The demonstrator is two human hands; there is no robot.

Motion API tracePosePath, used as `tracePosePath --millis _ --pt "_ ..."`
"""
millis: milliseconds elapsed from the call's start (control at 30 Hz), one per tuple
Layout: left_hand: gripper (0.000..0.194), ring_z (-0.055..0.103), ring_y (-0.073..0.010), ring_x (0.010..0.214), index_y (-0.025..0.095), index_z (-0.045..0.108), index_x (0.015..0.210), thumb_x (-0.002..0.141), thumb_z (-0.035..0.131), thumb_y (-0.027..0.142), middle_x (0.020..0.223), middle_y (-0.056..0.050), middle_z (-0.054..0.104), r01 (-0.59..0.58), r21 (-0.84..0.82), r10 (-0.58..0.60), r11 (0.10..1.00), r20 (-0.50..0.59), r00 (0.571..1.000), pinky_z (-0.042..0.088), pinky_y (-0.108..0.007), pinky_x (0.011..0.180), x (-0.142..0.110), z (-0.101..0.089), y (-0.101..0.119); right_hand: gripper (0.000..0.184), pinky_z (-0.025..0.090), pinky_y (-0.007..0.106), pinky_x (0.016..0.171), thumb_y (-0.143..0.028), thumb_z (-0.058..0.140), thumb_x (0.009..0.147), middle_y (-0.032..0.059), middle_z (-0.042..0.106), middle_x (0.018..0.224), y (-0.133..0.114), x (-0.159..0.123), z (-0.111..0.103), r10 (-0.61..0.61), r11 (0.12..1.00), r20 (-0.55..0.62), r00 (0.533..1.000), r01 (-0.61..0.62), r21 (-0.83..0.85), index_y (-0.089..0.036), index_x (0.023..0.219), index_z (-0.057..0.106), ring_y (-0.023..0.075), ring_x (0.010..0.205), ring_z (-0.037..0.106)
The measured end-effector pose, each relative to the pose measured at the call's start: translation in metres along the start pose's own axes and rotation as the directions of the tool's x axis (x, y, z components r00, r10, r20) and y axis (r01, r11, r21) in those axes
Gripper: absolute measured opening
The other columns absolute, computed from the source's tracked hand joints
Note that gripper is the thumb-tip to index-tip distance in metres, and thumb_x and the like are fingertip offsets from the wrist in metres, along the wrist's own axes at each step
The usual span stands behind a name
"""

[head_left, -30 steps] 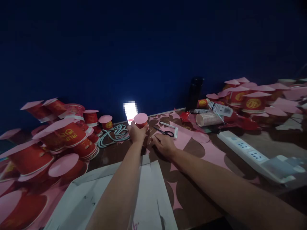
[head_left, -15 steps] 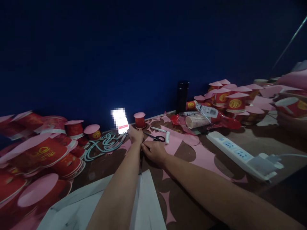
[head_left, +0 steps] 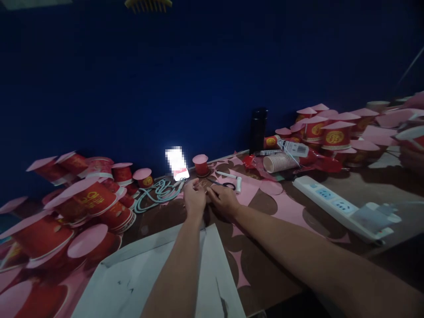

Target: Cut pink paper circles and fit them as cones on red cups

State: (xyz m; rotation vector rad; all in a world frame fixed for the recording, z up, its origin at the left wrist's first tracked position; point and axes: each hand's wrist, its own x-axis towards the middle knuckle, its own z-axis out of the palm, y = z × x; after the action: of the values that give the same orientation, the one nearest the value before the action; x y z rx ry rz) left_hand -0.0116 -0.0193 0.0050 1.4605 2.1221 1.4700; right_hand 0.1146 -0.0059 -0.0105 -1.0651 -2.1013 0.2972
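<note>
My left hand (head_left: 194,198) is above the brown table with its fingers curled in. Beside it, my right hand (head_left: 223,199) has thumb and finger pressed together. The fingertips of both hands nearly meet, and anything small in them is too dim to make out. Just beyond the right hand lie black-handled scissors (head_left: 229,185), partly hidden by it. A red paper cup with a pink paper disc on top (head_left: 200,167) stands past the hands. Left of that cup leans a lit phone (head_left: 181,174), its screen blurred, with a pale blue cable (head_left: 155,194) coiled beside it.
Red cups with pink discs (head_left: 96,198) crowd the left; more cups (head_left: 336,137) stand back right. Pink paper scraps (head_left: 285,212), a white tube (head_left: 238,185), bagged paper cups (head_left: 281,163), a black bottle (head_left: 259,130) and a power strip (head_left: 331,203) are rightward. A white board (head_left: 132,274) lies below my forearms.
The view has shifted, so the table things appear further right. My left hand has drawn back from the phone and turned, its curled fingers now showing close to my right hand.
</note>
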Motion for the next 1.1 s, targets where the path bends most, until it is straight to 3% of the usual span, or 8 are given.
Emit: tracePosePath --millis 167,300,400,533,667,767,933,1100 --pt "0.030 0.054 -0.0232 0.109 0.019 0.064 0.106 0.083 0.045 0.014 0.109 -0.010 0.062 -0.316 0.179 0.314 0.932 0.039 0.949 0.041 -0.039 0.099 -0.027 0.002 -0.006 0.040 0.039 0.021 0.067 -0.039 0.035 0.096 0.0028 0.068 0.073 0.001 0.008 -0.014 0.099 0.978 -0.114 0.989 -0.075 0.194 -0.018 0.081 0.066 0.0124 0.069 0.060" --pt "0.025 0.056 -0.0228 0.102 0.020 0.067 0.092 0.081 0.046 0.012 0.100 -0.009 0.063 -0.316 0.233 0.290 0.920 0.138 0.947 0.044 -0.036 0.093 -0.023 0.005 -0.008 0.042 0.041 0.020 0.063 -0.041 0.035 0.095 0.0004 0.067 0.066 0.009 0.029 -0.045 0.238 0.934 -0.150 0.960 -0.184 0.306 -0.018 0.082 0.068 0.0114 0.063 0.060" --pt "0.024 0.055 -0.0231 0.103 0.020 0.067 0.092 0.080 0.048 0.013 0.101 -0.008 0.063 -0.321 0.243 0.280 0.915 0.186 0.942 0.044 -0.036 0.093 -0.019 0.007 -0.010 0.037 0.042 0.020 0.062 -0.035 0.039 0.091 0.0022 0.069 0.072 0.026 0.043 -0.070 0.311 0.941 -0.043 0.949 -0.301 0.156 -0.017 0.080 0.069 0.0128 0.068 0.062" --pt "0.025 0.054 -0.0228 0.106 0.021 0.067 0.096 0.082 0.048 0.015 0.103 -0.008 0.063 -0.399 0.236 0.348 0.886 0.233 0.908 0.042 -0.037 0.096 -0.021 0.009 -0.010 0.025 0.044 0.025 0.074 -0.036 0.051 0.084 0.0063 0.071 0.094 0.051 0.043 -0.091 0.420 0.883 0.145 0.896 -0.367 -0.292 -0.019 0.089 0.069 0.0198 0.088 0.065" --pt "0.024 0.055 -0.0235 0.102 0.020 0.068 0.095 0.083 0.048 0.016 0.102 -0.009 0.064 -0.400 0.264 0.334 0.878 0.263 0.905 0.043 -0.038 0.092 -0.023 0.008 -0.008 0.050 0.046 0.035 0.078 -0.055 0.051 0.082 0.0161 0.069 0.104 0.059 0.029 -0.086 0.548 0.793 0.182 0.816 -0.438 -0.424 -0.015 0.111 0.060 0.0300 0.097 0.065" --pt "0.024 0.056 -0.0230 0.099 0.019 0.069 0.095 0.083 0.048 0.016 0.100 -0.009 0.064 -0.393 0.268 0.315 0.880 0.291 0.904 0.043 -0.037 0.090 -0.023 0.007 -0.008 0.070 0.047 0.036 0.079 -0.066 0.056 0.075 0.0203 0.066 0.107 0.058 0.020 -0.072 0.562 0.787 0.200 0.803 -0.443 -0.430 -0.011 0.119 0.053 0.0315 0.100 0.064" --pt "0.023 0.056 -0.0224 0.098 0.019 0.069 0.093 0.083 0.048 0.016 0.099 -0.008 0.065 -0.393 0.254 0.305 0.884 0.324 0.896 0.043 -0.036 0.089 -0.023 0.005 -0.008 0.057 0.047 0.028 0.075 -0.044 0.066 0.074 0.0176 0.067 0.107 0.062 0.016 -0.058 0.554 0.817 0.177 0.814 -0.491 -0.302 -0.011 0.118 0.052 0.0261 0.096 0.066" --pt "0.024 0.055 -0.0217 0.098 0.021 0.068 0.093 0.083 0.047 0.017 0.100 -0.007 0.064 -0.441 0.242 0.341 0.864 0.363 0.867 0.042 -0.034 0.088 -0.027 0.004 -0.004 0.038 0.044 0.023 0.065 -0.035 0.055 0.082 0.0085 0.070 0.094 0.063 0.013 -0.060 0.518 0.854 0.130 0.845 -0.502 -0.137 -0.015 0.114 0.056 0.0187 0.078 0.067"
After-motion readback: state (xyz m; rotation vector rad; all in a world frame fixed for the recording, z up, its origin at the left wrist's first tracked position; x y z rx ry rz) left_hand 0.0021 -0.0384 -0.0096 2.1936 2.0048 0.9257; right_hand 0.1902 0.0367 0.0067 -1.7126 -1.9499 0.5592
